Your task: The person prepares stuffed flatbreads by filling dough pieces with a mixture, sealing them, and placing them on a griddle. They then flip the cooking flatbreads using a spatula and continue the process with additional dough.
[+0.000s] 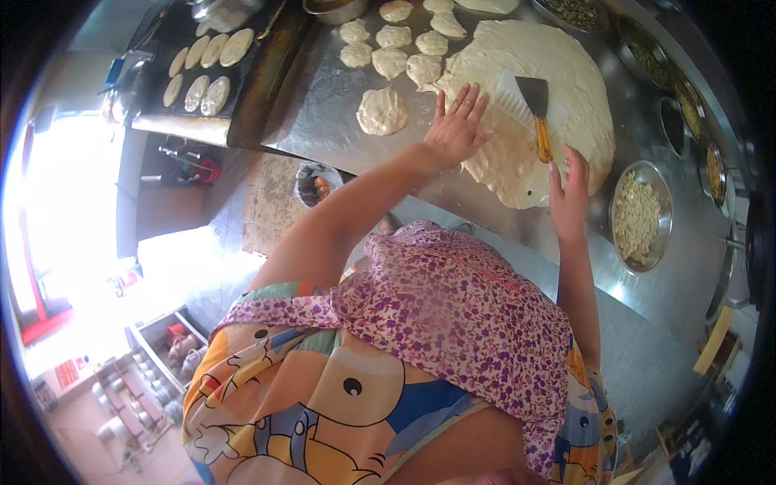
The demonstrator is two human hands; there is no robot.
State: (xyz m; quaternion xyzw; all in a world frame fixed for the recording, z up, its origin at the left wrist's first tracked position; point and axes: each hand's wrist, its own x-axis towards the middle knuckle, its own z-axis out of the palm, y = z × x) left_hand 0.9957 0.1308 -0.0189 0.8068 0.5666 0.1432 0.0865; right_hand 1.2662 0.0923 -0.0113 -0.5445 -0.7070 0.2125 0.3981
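Note:
A large slab of soft dough point(582, 91) spreads over the steel worktop point(321, 109). On its left edge my left hand point(458, 130) lies palm down, fingers spread. My right hand point(568, 179) hovers at the slab's near right side, thumb and fingers apart, holding nothing. Between the hands, a dough scraper with a wooden handle point(544, 139) rests on the dough, its metal blade pointing away, beside a white brush point(511, 96). One flat dough round point(382, 111) sits left of my left hand. Several filled dough pieces point(389, 62) are grouped farther back.
At the left, a griddle point(151, 79) carries several flatbreads point(237, 47). A steel bowl of chopped white filling point(636, 218) stands at the right. Several bowls, one with yellowish contents point(715, 173), line the far right edge. A metal bowl point(335, 9) stands at the back.

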